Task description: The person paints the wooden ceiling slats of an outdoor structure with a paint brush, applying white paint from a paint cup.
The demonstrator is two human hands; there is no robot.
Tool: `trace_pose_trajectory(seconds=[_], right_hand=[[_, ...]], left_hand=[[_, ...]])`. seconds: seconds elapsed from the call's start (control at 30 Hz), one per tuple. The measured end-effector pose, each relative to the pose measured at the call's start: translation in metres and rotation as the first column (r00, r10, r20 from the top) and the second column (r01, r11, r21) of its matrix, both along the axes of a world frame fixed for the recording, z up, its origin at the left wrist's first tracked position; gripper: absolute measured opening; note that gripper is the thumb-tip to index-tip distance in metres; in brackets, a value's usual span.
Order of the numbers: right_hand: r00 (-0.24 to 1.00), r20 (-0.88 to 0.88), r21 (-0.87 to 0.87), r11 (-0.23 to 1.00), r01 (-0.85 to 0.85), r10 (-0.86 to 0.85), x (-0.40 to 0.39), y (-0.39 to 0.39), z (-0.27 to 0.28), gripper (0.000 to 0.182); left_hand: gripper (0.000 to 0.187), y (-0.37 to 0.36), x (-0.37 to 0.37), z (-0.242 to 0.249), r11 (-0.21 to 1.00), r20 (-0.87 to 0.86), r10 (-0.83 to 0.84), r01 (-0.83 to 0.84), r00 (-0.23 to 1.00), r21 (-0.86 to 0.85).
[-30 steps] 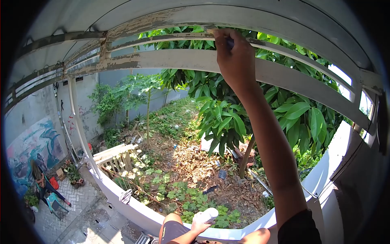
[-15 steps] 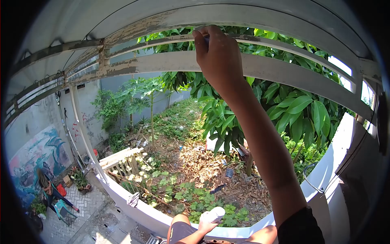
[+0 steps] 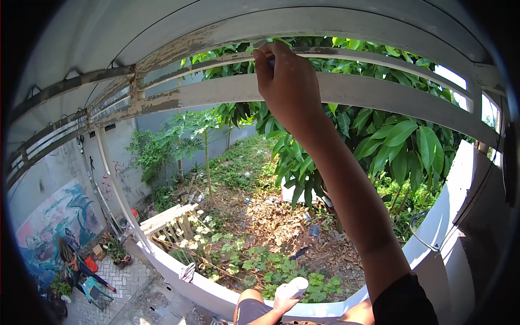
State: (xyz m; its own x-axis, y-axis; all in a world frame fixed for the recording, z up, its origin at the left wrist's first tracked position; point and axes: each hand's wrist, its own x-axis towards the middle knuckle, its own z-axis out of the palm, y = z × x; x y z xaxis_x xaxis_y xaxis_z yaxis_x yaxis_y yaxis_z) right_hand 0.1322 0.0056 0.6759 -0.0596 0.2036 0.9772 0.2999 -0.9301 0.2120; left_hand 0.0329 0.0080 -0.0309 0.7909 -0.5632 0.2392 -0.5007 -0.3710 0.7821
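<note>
My right hand [image 3: 290, 81] is raised to the metal frame, its fingers closed at the narrow middle bar [image 3: 374, 60], just under the wide upper beam [image 3: 325, 23]. Something small and dark shows between thumb and fingers, too hidden to name. Low in the view, my left hand [image 3: 284, 299] is wrapped round a whitish rounded object [image 3: 297, 287], held above the white curved wall [image 3: 216, 297]. Brown patches of worn or bare surface mark the frame's left part, while the lower beam [image 3: 390, 97] runs behind my right wrist.
Leafy branches [image 3: 401, 143] hang behind the frame. Below lies a garden with dry leaves [image 3: 271, 216] and a pale wooden pallet [image 3: 168, 219]. Far down at the left, a person [image 3: 70, 262] is beside a teal chair [image 3: 95, 290]. A cable loop [image 3: 420, 233] hangs at the right wall.
The view has shifted slightly, so the garden and wall appear a little further right and lower. My right hand has moved slightly left along the bar; my left hand still holds the whitish object.
</note>
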Motion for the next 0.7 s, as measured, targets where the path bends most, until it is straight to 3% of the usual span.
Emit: trace_pose_trajectory(seconds=[0.13, 0.2, 0.23, 0.27, 0.33, 0.4, 0.47, 0.53, 0.67, 0.7], right_hand=[[0.997, -0.072, 0.005, 0.999, -0.042, 0.042, 0.012, 0.003, 0.010, 0.014], [0.958, 0.002, -0.253, 0.927, -0.275, 0.285, 0.025, -0.001, -0.008, 0.012], [0.948, 0.059, -0.278, 0.917, -0.287, 0.314, 0.022, 0.001, -0.020, 0.016], [0.947, 0.069, -0.275, 0.919, -0.283, 0.312, 0.018, 0.000, -0.027, 0.016], [0.964, -0.096, -0.124, 0.958, -0.259, 0.248, 0.008, -0.002, -0.035, 0.013], [0.972, -0.073, -0.055, 0.972, -0.227, 0.223, 0.003, -0.003, -0.031, 0.012], [0.978, -0.052, 0.011, 0.979, -0.202, 0.203, -0.002, 0.000, -0.023, 0.011], [0.998, -0.053, 0.067, 0.997, -0.028, 0.032, -0.004, 0.005, -0.011, 0.011], [0.999, -0.041, 0.066, 0.998, -0.015, 0.017, 0.016, 0.012, 0.007, 0.010], [0.986, -0.028, -0.024, 0.986, -0.163, 0.163, 0.021, 0.012, 0.007, 0.009]], left_hand=[[0.092, -0.002, 0.003, 0.011, 0.999, -0.045, -0.045, 0.044, 0.998, -0.027], [0.087, 0.001, -0.003, 0.011, 1.000, 0.015, 0.010, -0.010, 1.000, -0.028], [0.086, 0.000, -0.003, 0.011, 0.998, 0.040, 0.040, -0.038, 0.998, -0.040], [0.084, 0.000, -0.001, 0.011, 0.997, 0.068, 0.068, -0.064, 0.995, -0.052], [0.084, -0.005, 0.008, -0.004, 0.998, -0.026, -0.032, 0.030, 0.999, -0.063], [0.083, -0.005, 0.006, -0.012, 0.999, 0.081, 0.017, -0.014, 0.997, -0.041], [0.082, 0.000, 0.005, -0.011, 0.997, 0.007, 0.005, -0.005, 1.000, -0.073], [0.082, -0.004, 0.006, -0.015, 0.998, 0.032, -0.006, 0.008, 0.999, -0.065], [0.082, 0.000, -0.003, 0.002, 0.997, 0.057, 0.038, -0.034, 0.998, -0.074], [0.081, 0.000, -0.004, 0.001, 0.994, 0.038, 0.069, -0.066, 0.997, -0.091]])
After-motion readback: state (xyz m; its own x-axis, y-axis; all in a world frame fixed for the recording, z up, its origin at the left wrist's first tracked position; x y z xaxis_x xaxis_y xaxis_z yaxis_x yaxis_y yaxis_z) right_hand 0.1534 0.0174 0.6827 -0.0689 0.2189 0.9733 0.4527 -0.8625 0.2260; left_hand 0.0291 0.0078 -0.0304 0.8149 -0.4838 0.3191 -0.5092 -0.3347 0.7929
